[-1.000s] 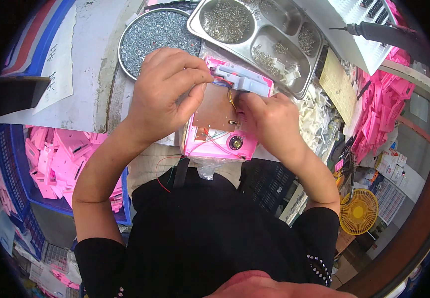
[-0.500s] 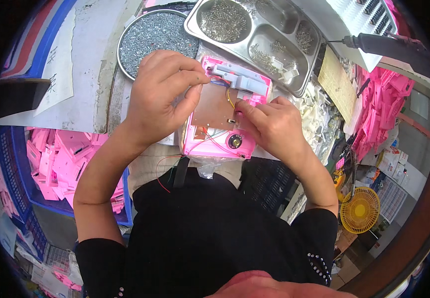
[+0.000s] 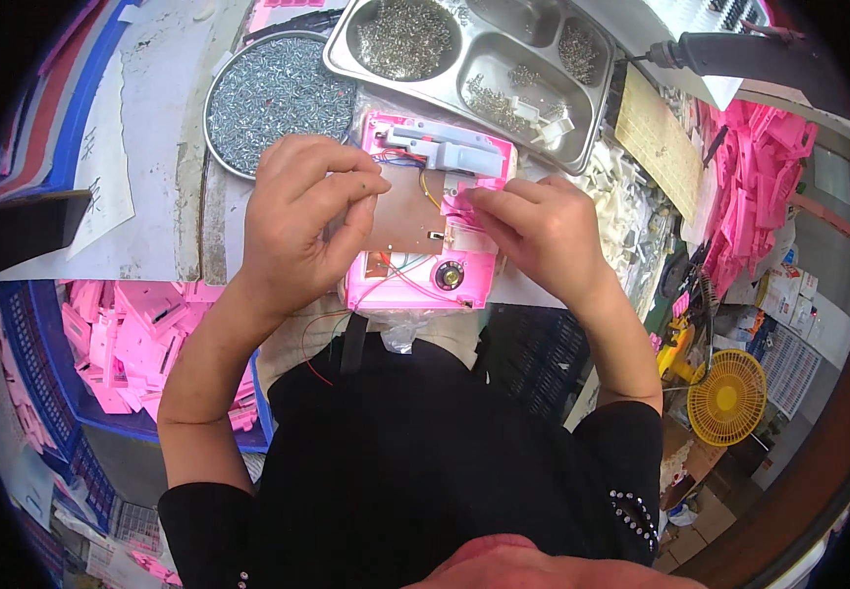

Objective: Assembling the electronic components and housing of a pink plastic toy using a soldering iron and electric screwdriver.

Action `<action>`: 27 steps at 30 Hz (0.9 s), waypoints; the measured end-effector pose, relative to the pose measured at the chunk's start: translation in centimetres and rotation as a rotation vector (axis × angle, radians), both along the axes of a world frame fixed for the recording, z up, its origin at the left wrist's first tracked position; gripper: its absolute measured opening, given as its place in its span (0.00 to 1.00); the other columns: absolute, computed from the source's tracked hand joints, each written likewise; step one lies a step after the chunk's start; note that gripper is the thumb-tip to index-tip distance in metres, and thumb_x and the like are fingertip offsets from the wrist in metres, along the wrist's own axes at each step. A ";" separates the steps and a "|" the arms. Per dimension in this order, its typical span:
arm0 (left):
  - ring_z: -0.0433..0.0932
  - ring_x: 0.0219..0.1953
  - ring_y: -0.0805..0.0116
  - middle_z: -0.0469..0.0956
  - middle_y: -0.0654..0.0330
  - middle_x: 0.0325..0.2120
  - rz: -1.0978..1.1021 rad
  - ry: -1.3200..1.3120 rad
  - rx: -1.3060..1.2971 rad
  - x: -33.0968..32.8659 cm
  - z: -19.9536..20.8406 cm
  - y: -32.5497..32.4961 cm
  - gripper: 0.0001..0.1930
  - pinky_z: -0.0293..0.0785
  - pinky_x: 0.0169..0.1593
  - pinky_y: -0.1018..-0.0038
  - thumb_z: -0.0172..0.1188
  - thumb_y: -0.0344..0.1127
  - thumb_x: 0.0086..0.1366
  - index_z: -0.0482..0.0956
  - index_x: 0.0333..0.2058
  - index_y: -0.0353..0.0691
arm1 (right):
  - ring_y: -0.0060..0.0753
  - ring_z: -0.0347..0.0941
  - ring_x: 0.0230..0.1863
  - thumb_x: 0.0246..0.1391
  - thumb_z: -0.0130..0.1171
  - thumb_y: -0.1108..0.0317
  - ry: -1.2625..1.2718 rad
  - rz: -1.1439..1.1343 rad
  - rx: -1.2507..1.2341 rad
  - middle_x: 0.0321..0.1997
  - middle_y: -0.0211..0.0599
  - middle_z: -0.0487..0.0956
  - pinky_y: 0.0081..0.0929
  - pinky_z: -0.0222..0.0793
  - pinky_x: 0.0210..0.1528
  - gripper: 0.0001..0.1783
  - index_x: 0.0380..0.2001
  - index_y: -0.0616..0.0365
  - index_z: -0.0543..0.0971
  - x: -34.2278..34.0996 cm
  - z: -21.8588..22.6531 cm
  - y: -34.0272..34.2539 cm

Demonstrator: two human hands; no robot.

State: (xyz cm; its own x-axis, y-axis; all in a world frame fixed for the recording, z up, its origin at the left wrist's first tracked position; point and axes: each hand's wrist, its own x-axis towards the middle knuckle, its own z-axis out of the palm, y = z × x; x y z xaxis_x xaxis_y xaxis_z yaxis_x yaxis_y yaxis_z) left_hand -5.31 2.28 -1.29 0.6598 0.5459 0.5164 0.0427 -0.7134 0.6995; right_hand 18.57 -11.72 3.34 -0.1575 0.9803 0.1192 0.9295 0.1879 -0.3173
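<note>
A pink plastic casing (image 3: 366,293) lies in front of me, with a brown circuit board (image 3: 407,221) inside it. Along its far edge runs a grey plastic part (image 3: 445,152), with thin colored wires beside it. A round black part (image 3: 449,275) sits near the close edge. My left hand (image 3: 302,211) is closed in a pinch over the board's left side; what its fingertips hold, if anything, is too small to make out. At the board's right edge, my right hand (image 3: 543,231) pinches a small pink plastic piece (image 3: 455,199), partly covered by its fingers.
A round tray of screws (image 3: 278,103) and a steel compartment tray (image 3: 459,93) with small metal parts stand beyond the casing. White plastic parts (image 3: 621,211) lie to the right. An electric screwdriver (image 3: 729,54) hangs at upper right. Pink parts (image 3: 140,334) fill a blue crate at left.
The casing and trays appear shifted slightly left in view. My right fingertips have shifted off the yellow wire, and the small pink piece now shows beside them. My left hand stays pinched.
</note>
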 end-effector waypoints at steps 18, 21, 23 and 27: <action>0.79 0.42 0.57 0.82 0.61 0.38 0.015 -0.026 0.027 -0.3 0.3 0.6 0.11 0.71 0.49 0.61 0.67 0.23 0.52 0.84 0.36 0.41 | 0.33 0.77 0.21 0.49 0.69 0.61 -0.229 0.092 -0.193 0.21 0.28 0.82 0.31 0.68 0.29 0.10 0.36 0.46 0.87 -1.1 0.6 2.5; 0.79 0.42 0.57 0.82 0.61 0.37 0.024 -0.031 0.026 -0.7 0.5 0.8 0.12 0.71 0.49 0.61 0.67 0.23 0.51 0.84 0.36 0.42 | 0.34 0.75 0.18 0.52 0.69 0.59 -0.267 0.153 -0.269 0.19 0.26 0.80 0.31 0.68 0.27 0.15 0.43 0.46 0.87 -0.4 1.3 1.9; 0.79 0.41 0.57 0.82 0.61 0.37 0.018 -0.036 0.028 -0.8 0.5 0.7 0.12 0.71 0.48 0.61 0.67 0.23 0.51 0.84 0.36 0.42 | 0.33 0.74 0.17 0.54 0.69 0.59 -0.397 0.216 -0.280 0.18 0.26 0.79 0.32 0.68 0.26 0.19 0.50 0.45 0.86 -0.1 1.7 0.9; 0.77 0.44 0.56 0.80 0.57 0.41 -0.103 0.035 0.089 -0.1 0.6 0.0 0.12 0.70 0.52 0.58 0.67 0.25 0.52 0.84 0.38 0.40 | 0.31 0.73 0.17 0.53 0.70 0.61 -0.306 0.273 -0.218 0.17 0.26 0.77 0.32 0.68 0.27 0.25 0.56 0.46 0.83 2.0 1.6 1.1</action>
